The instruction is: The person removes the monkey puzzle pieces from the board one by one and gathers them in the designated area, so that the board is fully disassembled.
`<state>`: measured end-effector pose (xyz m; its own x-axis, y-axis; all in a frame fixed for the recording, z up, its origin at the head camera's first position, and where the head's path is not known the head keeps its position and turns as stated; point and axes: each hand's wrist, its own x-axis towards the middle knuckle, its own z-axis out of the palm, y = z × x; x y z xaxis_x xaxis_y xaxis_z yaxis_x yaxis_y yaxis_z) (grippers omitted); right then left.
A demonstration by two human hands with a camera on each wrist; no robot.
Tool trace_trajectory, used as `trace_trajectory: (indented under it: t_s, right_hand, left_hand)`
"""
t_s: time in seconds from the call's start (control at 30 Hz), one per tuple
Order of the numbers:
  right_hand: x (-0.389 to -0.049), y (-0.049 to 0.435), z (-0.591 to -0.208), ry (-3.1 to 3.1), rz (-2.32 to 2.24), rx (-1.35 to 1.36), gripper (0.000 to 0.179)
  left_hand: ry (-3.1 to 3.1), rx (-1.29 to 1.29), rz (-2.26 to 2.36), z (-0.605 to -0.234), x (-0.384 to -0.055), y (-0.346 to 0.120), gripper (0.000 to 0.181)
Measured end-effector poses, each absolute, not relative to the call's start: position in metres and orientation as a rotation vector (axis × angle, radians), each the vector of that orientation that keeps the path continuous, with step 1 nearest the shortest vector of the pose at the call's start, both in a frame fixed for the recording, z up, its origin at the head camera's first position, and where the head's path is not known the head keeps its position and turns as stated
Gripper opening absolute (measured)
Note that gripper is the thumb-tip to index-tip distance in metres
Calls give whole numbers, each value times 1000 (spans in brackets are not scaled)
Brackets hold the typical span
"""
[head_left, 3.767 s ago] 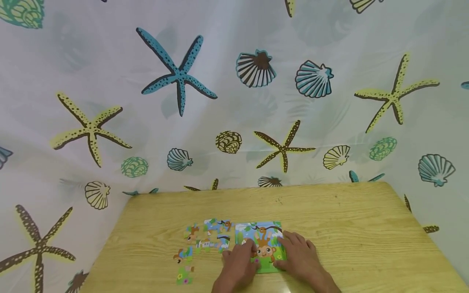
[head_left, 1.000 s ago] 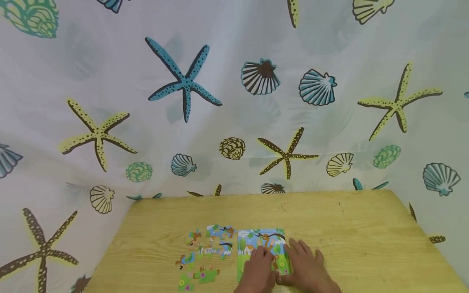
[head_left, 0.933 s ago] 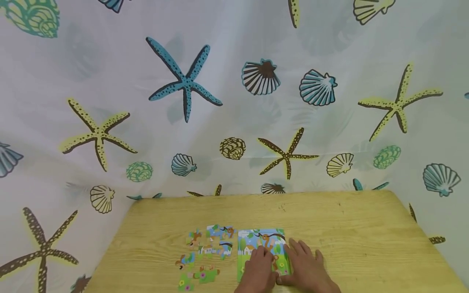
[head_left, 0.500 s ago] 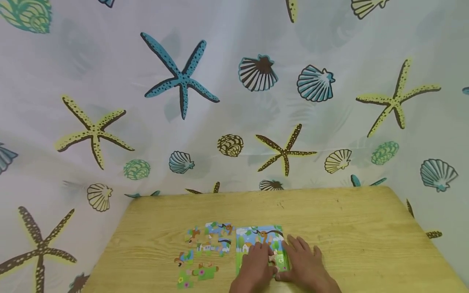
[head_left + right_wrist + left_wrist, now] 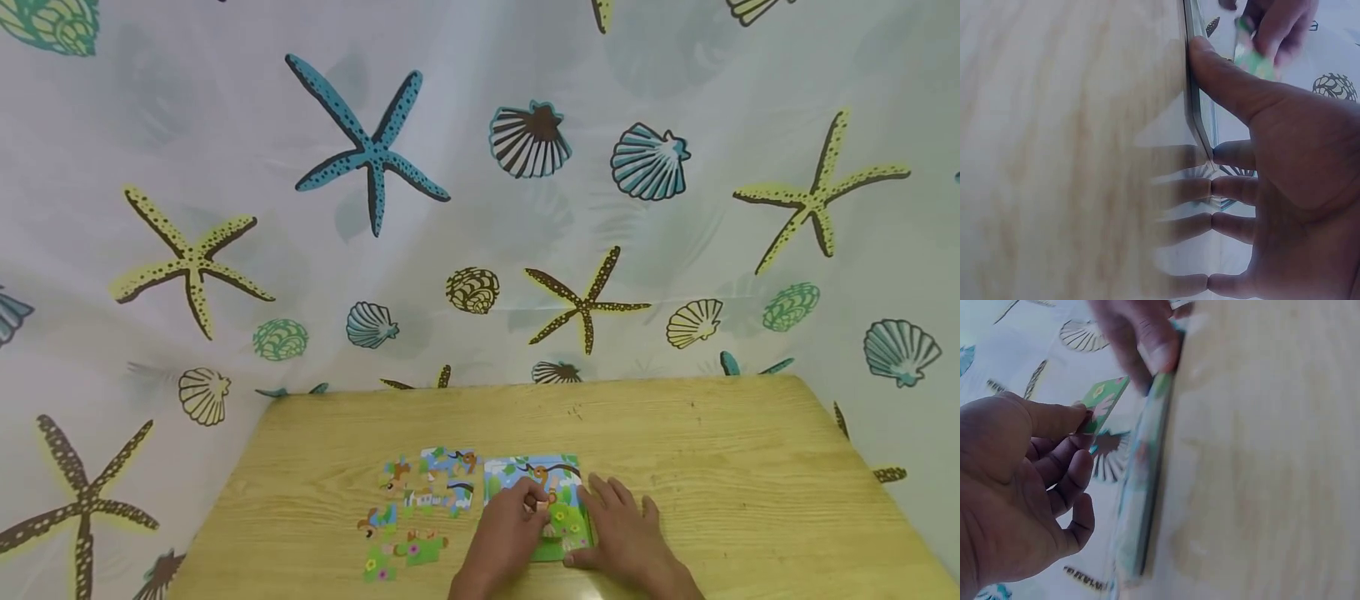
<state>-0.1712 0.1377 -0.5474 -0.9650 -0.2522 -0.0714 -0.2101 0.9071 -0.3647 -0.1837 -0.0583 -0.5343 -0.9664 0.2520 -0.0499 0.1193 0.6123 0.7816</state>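
My left hand [image 5: 506, 529] pinches a green jigsaw piece [image 5: 564, 518] with flowers between thumb and index finger, above the puzzle board [image 5: 510, 462]. In the left wrist view the piece [image 5: 1105, 400] is raised off the board [image 5: 1141, 481], tilted, while the other fingers curl loosely. The board shows a jungle picture with a branch, sky and grass. Against its right side rests my right hand [image 5: 626, 533], thumb at the near corner and fingers stretched along the edge. In the right wrist view its thumb [image 5: 1216, 65] touches the board's side and its fingertips reach the tabletop.
Several loose jigsaw pieces lie left of the board, among them a green one [image 5: 423, 550], a flowered corner piece [image 5: 378, 564] and a blue sky piece [image 5: 447, 460]. The wooden table [image 5: 712, 467] backs onto a white shell-and-starfish curtain [image 5: 420, 275].
My left hand has lifted the flowered piece from the board's lower right. A green piece lies among the loose ones that was not there 3.8 s ago. My right hand stays at the board's edge.
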Motion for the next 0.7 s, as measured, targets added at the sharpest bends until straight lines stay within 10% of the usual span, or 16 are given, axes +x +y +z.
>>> trace_trajectory:
  t_s: [0.7]
  right_hand:
    - [-171,137,-545,2929,-582,-363,96]
  left_hand:
    - [2757,90,1103,-541,-168,-159,9]
